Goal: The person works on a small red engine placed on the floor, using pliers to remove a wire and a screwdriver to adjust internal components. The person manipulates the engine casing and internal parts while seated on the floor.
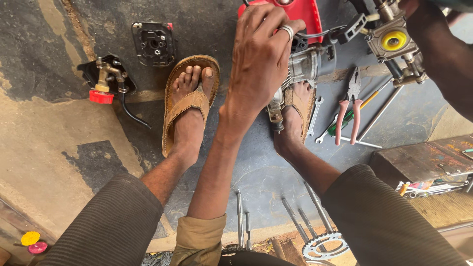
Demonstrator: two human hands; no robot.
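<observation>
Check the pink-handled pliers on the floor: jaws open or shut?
Shut. The pink-handled pliers lie flat on the floor, jaw tips meeting with no visible gap, handles only slightly spread.

You're working right on a stained concrete floor (59, 148). Lying on it: pink-handled pliers (349, 106), a spanner (313, 116), a green screwdriver (345, 120), a black plate (153, 43), a brass valve (106, 81), steel rods (240, 219) and a sprocket (322, 246).

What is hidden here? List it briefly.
Head view only:
- Left hand: its fingertips lie over the small engine, so its grip cannot be told.
- Right hand: cut off by the top edge; only a dark forearm shows beside the carburettor.
- Red tank: cropped by the top edge.
- Sprocket: partly cut off at the bottom.
</observation>
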